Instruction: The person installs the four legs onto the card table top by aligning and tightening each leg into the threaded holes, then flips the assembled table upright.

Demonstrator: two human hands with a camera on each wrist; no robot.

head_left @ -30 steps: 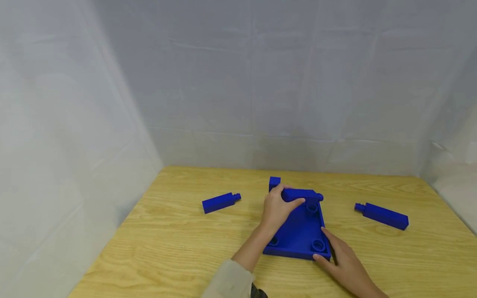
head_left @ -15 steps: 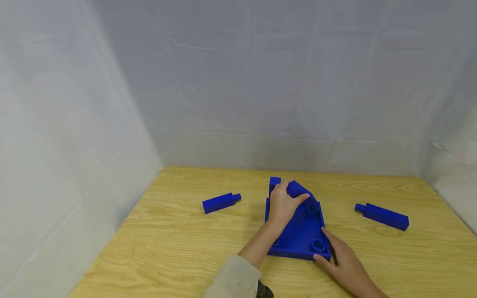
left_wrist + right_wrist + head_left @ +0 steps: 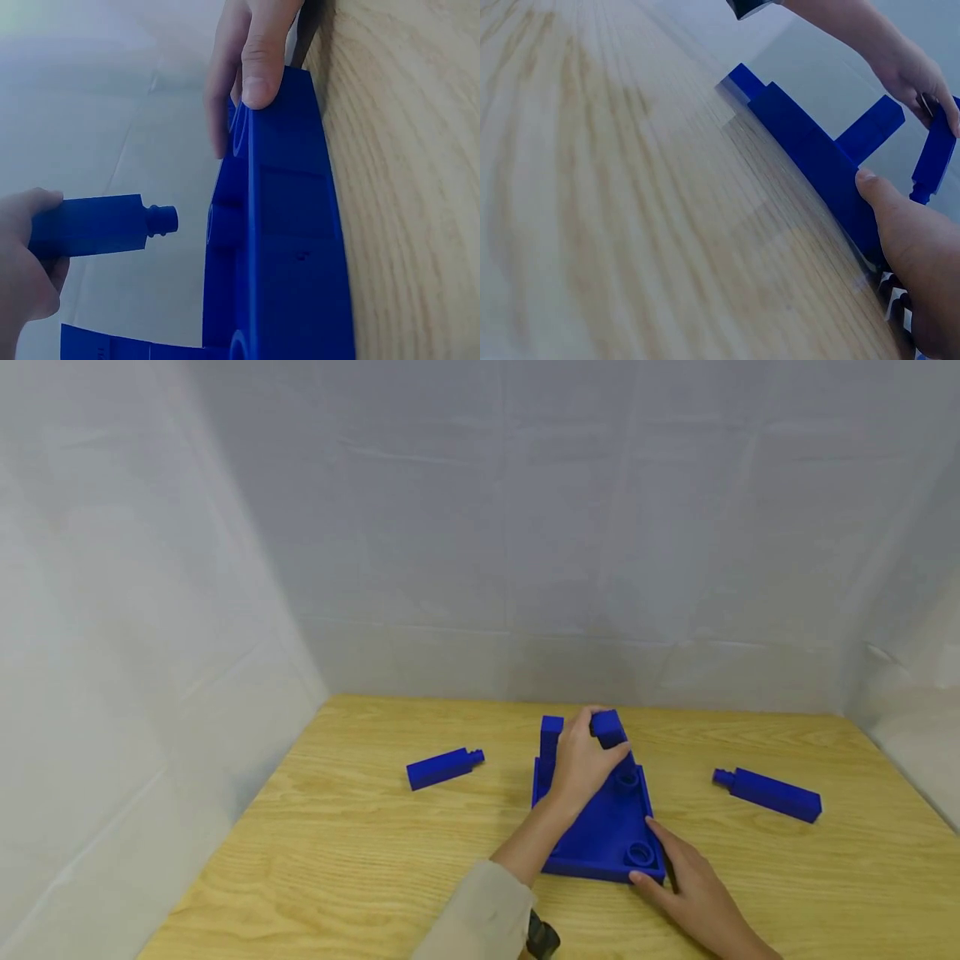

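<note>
A blue base plate (image 3: 600, 831) with round sockets lies on the wooden table. One blue leg (image 3: 551, 737) stands upright in its far left corner. My left hand (image 3: 592, 752) grips a second blue leg (image 3: 607, 728), held nearly upright over the far right socket (image 3: 627, 777). In the left wrist view this leg (image 3: 94, 225) has its round peg (image 3: 161, 221) pointing at the plate (image 3: 281, 247), a short gap away. My right hand (image 3: 656, 864) pinches the plate's near right corner, thumb (image 3: 259, 64) on the wall.
Two more blue legs lie loose on the table, one at the left (image 3: 444, 767) and one at the right (image 3: 767, 793). White sheeting walls in the table at the back and both sides.
My left hand has swung its leg from lying across the plate's far edge to nearly upright, peg end down. The right hand and the plate have stayed put.
</note>
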